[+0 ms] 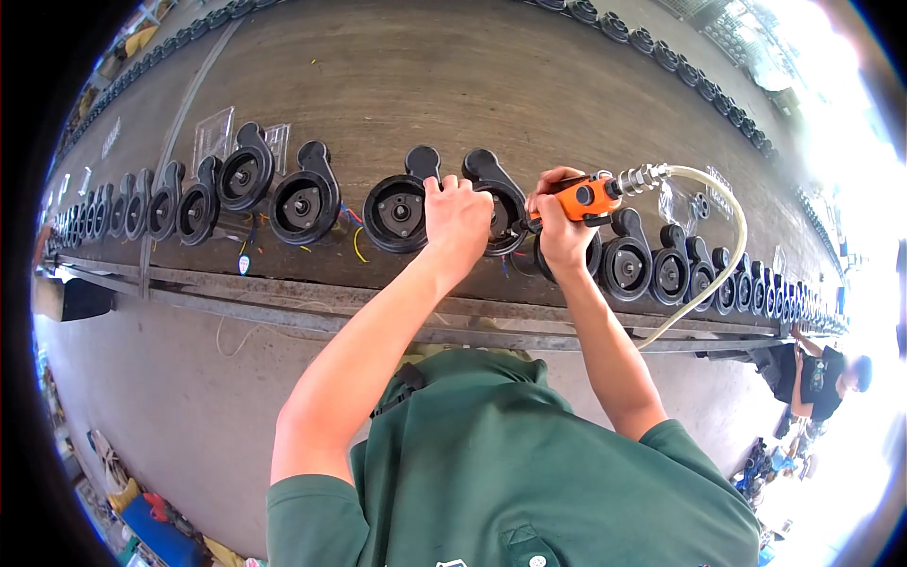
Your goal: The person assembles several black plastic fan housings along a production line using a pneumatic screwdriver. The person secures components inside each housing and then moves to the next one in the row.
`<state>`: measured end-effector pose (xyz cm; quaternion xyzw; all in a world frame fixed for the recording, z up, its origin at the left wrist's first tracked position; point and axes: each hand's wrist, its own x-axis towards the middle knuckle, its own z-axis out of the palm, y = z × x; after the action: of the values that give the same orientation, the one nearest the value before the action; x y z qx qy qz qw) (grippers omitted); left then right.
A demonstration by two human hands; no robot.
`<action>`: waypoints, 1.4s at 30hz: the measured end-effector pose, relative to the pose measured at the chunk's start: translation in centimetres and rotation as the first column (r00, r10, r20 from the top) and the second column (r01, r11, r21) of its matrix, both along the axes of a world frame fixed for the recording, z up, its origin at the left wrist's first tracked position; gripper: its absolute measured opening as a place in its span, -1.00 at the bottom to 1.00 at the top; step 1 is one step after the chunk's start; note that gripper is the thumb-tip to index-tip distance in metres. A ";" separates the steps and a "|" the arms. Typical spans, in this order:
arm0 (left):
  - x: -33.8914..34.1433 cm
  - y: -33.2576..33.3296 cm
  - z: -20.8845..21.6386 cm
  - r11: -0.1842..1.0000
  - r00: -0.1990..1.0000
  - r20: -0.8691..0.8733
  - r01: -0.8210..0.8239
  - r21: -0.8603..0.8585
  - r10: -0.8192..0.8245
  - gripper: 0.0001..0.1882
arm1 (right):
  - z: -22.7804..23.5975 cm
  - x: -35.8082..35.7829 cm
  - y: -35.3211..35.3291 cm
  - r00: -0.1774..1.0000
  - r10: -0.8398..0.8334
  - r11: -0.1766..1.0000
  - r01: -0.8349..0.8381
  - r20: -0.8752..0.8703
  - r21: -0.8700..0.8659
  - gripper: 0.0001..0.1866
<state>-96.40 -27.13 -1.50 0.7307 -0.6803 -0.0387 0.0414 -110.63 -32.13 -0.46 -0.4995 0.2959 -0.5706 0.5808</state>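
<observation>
In my right hand (pixel 564 225) is an orange air screwdriver (pixel 583 198), gripped with the fingers wrapped round its body. A clear hose (pixel 740 227) runs from the metal coupling at its right end. The tool's tip points left, at a black round housing with a rounded arm (pixel 485 167). My left hand (pixel 457 219) lies over the left side of that housing, its fingers curled and partly hidden. Just left of it stands another black round housing (pixel 390 215) with a small metal shaft in its middle. My right hand partly covers a further housing.
Long rows of similar black housings (pixel 304 206) line the near edge of the brown table (pixel 397 85), with more (pixel 666 59) along the far edge. Thin coloured wires (pixel 359 246) and clear plastic pieces (pixel 213 134) lie among them. A person (pixel 820 378) stands at the far right.
</observation>
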 end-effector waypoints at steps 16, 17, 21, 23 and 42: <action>0.5 0.4 0.0 1.000 0.999 -0.035 0.017 -0.021 -0.018 -0.87 | -1.3 0.7 1.2 0.989 0.061 0.988 -0.079 -0.138 -0.130 -0.81; 0.6 0.4 0.1 0.999 0.998 -0.053 0.013 -0.031 -0.014 -0.87 | -1.4 0.7 1.1 0.988 0.067 0.988 -0.085 -0.142 -0.126 -0.81; 0.8 0.8 0.1 0.995 0.971 -0.238 -0.055 -0.081 0.035 -0.56 | -1.4 0.6 0.9 0.986 0.062 0.993 -0.077 -0.152 -0.093 -0.79; 0.2 2.8 -0.8 0.906 0.941 -0.338 -0.163 -0.391 0.023 -0.50 | -0.7 0.7 0.8 0.988 0.065 0.996 -0.073 -0.139 -0.051 -0.79; -4.7 3.2 -9.4 0.754 -0.244 -0.939 -0.561 0.341 0.243 -0.48 | 0.3 1.4 1.2 0.972 0.041 0.998 -0.053 -0.232 -0.046 -0.70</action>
<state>-101.10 -23.95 -10.92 0.6359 -0.1431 -0.4564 0.6057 -109.27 -30.94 -0.13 -0.5842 0.3346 -0.5023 0.5427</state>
